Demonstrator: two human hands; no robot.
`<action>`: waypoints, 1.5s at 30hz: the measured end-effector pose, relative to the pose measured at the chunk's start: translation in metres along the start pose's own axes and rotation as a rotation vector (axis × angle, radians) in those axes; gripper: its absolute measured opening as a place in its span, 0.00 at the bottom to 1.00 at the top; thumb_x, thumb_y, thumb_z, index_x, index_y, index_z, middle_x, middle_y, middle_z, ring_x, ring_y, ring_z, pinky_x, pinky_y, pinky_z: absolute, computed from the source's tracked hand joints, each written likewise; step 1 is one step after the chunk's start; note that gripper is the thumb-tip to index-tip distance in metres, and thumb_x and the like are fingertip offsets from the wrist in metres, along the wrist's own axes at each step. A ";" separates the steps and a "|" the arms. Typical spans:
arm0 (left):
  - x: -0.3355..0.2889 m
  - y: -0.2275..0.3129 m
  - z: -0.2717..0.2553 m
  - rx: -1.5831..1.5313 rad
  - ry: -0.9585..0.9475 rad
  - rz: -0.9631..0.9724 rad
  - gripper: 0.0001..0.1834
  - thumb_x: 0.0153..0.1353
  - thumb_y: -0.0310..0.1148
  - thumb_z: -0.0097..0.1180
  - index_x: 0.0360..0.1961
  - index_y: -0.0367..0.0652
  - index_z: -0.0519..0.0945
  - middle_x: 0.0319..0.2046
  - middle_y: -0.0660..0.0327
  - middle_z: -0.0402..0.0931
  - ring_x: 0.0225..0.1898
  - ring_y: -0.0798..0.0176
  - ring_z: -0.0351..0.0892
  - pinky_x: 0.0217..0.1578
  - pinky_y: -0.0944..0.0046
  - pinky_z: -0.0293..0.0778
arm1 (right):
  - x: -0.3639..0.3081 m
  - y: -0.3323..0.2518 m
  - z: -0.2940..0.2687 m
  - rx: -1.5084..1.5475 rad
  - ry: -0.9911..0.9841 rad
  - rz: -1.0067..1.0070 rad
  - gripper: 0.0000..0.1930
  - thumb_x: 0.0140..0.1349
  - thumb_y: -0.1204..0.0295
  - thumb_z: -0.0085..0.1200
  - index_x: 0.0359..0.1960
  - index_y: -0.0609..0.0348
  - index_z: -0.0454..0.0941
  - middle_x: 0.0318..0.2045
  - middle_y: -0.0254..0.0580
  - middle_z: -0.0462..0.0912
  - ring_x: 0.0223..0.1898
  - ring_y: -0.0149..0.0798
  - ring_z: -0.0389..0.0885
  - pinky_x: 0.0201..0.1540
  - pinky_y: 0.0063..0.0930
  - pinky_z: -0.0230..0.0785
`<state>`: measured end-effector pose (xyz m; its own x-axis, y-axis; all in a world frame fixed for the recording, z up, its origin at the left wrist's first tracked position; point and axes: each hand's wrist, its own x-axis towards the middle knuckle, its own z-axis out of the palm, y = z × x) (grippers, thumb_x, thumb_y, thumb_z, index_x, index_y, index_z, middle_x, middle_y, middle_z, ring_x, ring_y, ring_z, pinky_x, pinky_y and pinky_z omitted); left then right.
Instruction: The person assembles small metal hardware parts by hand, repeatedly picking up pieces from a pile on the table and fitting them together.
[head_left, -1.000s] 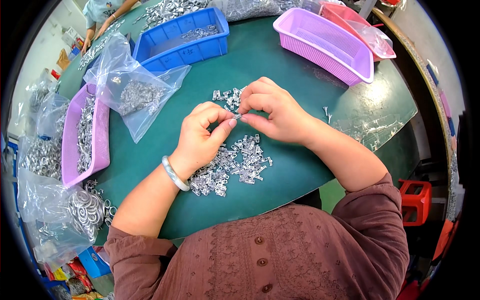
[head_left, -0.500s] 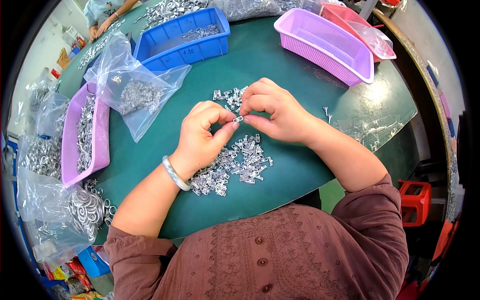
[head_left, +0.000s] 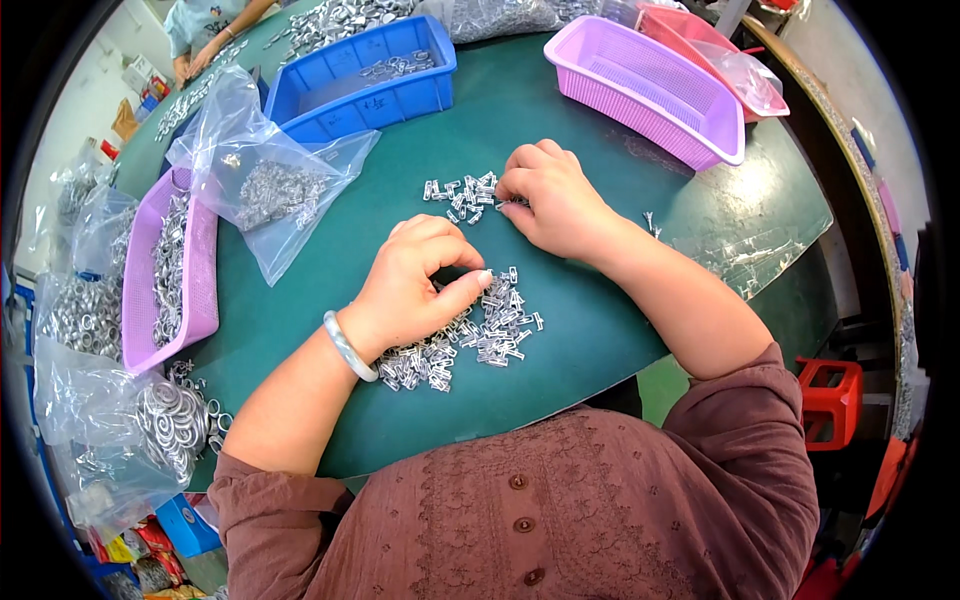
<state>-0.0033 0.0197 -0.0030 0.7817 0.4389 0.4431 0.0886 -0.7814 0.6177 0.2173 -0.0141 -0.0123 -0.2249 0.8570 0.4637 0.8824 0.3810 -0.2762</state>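
Note:
My left hand (head_left: 420,275), a pale bangle (head_left: 350,347) on its wrist, is over the near pile of small silver metal fittings (head_left: 500,325). Its thumb and forefinger come close together at the pile's upper edge; whatever is between their tips is hidden. Farther off, my right hand (head_left: 550,200) is at the right side of a smaller group of similar fittings (head_left: 465,195). Its fingers are curled, with a small metal fitting (head_left: 502,205) just showing at the tips.
On the green table (head_left: 400,430) are a blue bin (head_left: 350,125), an open plastic bag of small parts (head_left: 280,190) and two lilac baskets, one left (head_left: 205,290), one far right (head_left: 640,120). Metal rings (head_left: 175,420) spill at the left edge. A co-worker's arm (head_left: 215,45) is at far left.
My hands were together over the table, holding a small metal fitting between them. They have parted: the left is lower on the near pile, the right beside the far group.

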 end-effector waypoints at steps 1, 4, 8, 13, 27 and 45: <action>0.000 0.000 0.001 0.011 0.005 -0.012 0.04 0.51 0.27 0.64 0.28 0.40 0.81 0.29 0.60 0.76 0.34 0.60 0.74 0.35 0.63 0.70 | 0.000 0.001 0.000 0.000 -0.002 -0.004 0.03 0.51 0.75 0.59 0.29 0.55 0.79 0.35 0.34 0.75 0.42 0.43 0.71 0.48 0.37 0.62; -0.001 -0.002 0.001 0.015 0.022 -0.053 0.03 0.52 0.26 0.63 0.27 0.40 0.81 0.29 0.60 0.76 0.34 0.61 0.74 0.35 0.63 0.70 | 0.001 0.000 0.000 0.010 -0.016 -0.021 0.03 0.51 0.76 0.58 0.28 0.56 0.79 0.35 0.35 0.75 0.42 0.43 0.71 0.48 0.37 0.62; -0.001 -0.003 0.002 0.004 0.045 -0.125 0.03 0.53 0.27 0.62 0.26 0.39 0.81 0.28 0.60 0.77 0.33 0.61 0.75 0.35 0.63 0.70 | 0.002 -0.001 -0.001 0.030 -0.053 -0.003 0.04 0.53 0.76 0.55 0.29 0.57 0.82 0.36 0.38 0.77 0.45 0.44 0.71 0.51 0.38 0.63; -0.001 -0.004 0.003 0.006 0.088 -0.135 0.03 0.55 0.27 0.61 0.29 0.39 0.81 0.28 0.60 0.76 0.32 0.63 0.75 0.34 0.65 0.70 | 0.003 -0.003 -0.002 0.135 0.010 -0.096 0.03 0.54 0.75 0.58 0.29 0.55 0.82 0.35 0.36 0.78 0.43 0.45 0.72 0.48 0.37 0.64; -0.001 -0.009 0.004 -0.200 0.169 -0.242 0.07 0.61 0.30 0.57 0.30 0.37 0.80 0.25 0.60 0.73 0.28 0.65 0.72 0.30 0.66 0.68 | 0.003 -0.028 -0.012 0.435 0.081 -0.242 0.08 0.51 0.81 0.61 0.33 0.59 0.78 0.31 0.39 0.79 0.37 0.43 0.76 0.39 0.33 0.71; 0.000 -0.004 0.001 -0.033 0.237 -0.077 0.01 0.57 0.24 0.59 0.30 0.37 0.80 0.29 0.60 0.77 0.32 0.64 0.74 0.34 0.67 0.69 | 0.000 -0.021 -0.014 0.528 0.018 -0.155 0.05 0.54 0.73 0.62 0.28 0.58 0.78 0.27 0.38 0.79 0.32 0.43 0.75 0.35 0.34 0.69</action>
<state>-0.0028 0.0224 -0.0063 0.6066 0.5917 0.5310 0.1192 -0.7281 0.6751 0.2043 -0.0274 0.0051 -0.3248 0.7727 0.5455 0.5112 0.6286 -0.5861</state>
